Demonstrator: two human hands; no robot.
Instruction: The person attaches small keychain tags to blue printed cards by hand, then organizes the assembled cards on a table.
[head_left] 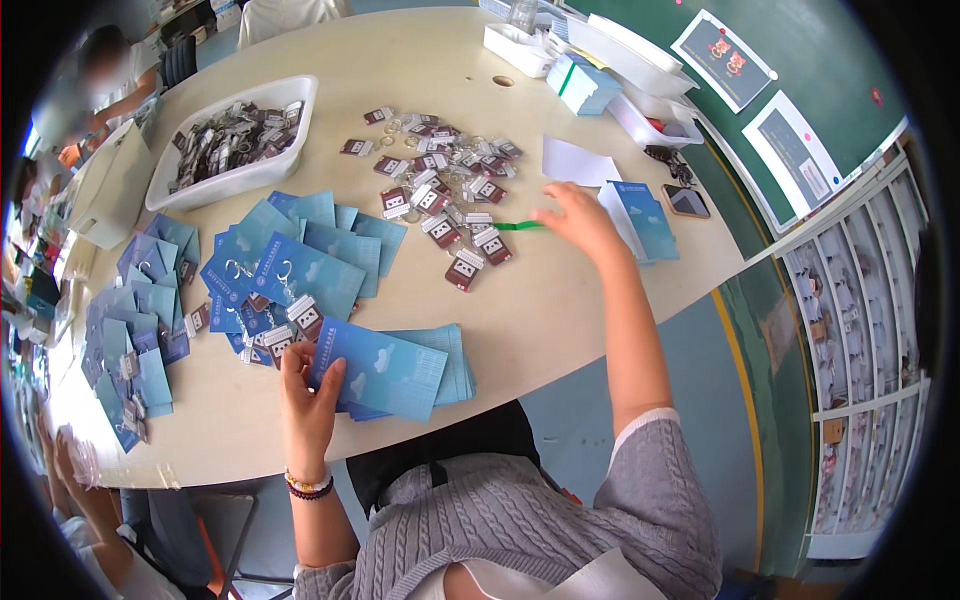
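Note:
My left hand point(312, 400) grips a blue card point(385, 372) printed with white clouds, its thumb on top, over a stack of matching cards point(456, 372) at the table's near edge. My right hand point(578, 218) is stretched over the table with its fingers apart. Its fingertips are by the end of a green strip point(516, 226); I cannot tell whether they touch it. Left of that hand lies a loose heap of brown-and-white keychains point(430, 198) with metal rings. Blue cards with keychains on them point(310, 275) are piled to the left of the heap.
A white bin point(308, 110) full of keychains stands at the back left, beside a beige container point(110, 185). More carded keychains point(135, 320) lie far left. White paper point(578, 160), blue cards point(650, 222) and a phone point(686, 201) are at right. Other people sit along the left.

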